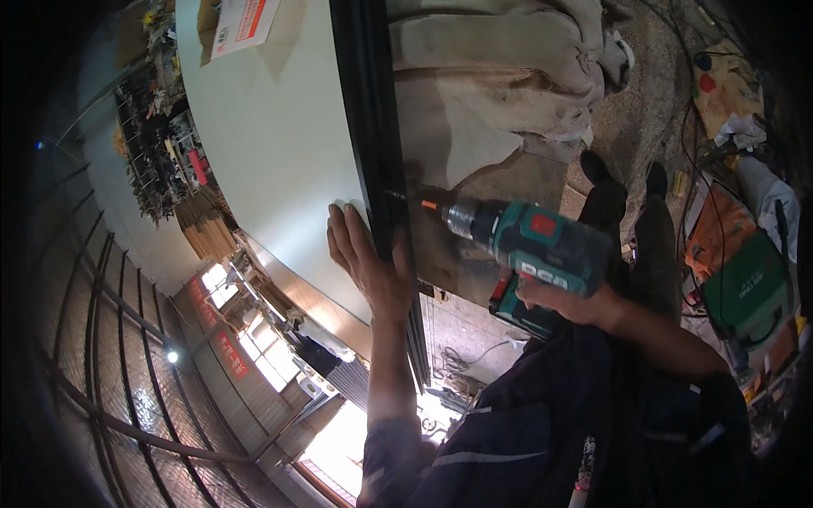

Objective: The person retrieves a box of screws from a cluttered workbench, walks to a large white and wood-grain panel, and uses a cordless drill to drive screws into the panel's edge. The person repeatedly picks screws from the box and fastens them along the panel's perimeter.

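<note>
My right hand [567, 300] is wrapped round the handle of a green and black cordless drill [546, 241]. Its silver chuck points left, and the thin orange-collared bit [430, 205] reaches to the side of a long black profile [373, 110]; whether the tip has entered it, I cannot tell. The profile runs along the edge of a large white panel [271, 127]. Just below the bit, my left hand [377, 275] rests over this edge. Its fingers lie stretched on the white surface, and the thumb is apart from them along the black profile.
Beige cloth [491, 85] drapes beside the profile. A cardboard piece [246, 25] lies on the panel's far end. On the floor at right are a green and orange bag [745, 279] and cables. My shoes [597, 168] stand below. A lit cigarette [584, 474] shows at the lower edge.
</note>
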A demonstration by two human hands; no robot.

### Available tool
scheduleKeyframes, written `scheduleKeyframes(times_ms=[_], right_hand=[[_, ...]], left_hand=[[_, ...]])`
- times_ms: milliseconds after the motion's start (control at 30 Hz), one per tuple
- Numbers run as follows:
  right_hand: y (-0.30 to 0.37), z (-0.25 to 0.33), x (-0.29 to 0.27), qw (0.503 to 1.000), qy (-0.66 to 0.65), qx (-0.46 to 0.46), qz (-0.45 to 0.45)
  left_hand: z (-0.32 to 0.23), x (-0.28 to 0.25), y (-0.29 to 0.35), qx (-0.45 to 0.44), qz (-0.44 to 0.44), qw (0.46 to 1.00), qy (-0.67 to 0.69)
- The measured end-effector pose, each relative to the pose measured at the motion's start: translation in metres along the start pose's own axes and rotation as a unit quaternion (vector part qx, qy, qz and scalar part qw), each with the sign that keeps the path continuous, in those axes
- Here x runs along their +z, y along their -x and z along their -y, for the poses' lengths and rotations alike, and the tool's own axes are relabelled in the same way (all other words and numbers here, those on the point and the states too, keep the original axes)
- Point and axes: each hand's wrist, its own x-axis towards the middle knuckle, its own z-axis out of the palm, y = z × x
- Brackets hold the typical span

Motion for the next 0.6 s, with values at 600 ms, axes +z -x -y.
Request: scheduleKeyframes(times_ms=[600], right_hand=[[-0.008,-0.012,0.001,0.993,0.067,-0.081,0.048]], left_hand=[[-0.004,0.007,0.001,-0.075,0.013,0.997,0.001]])
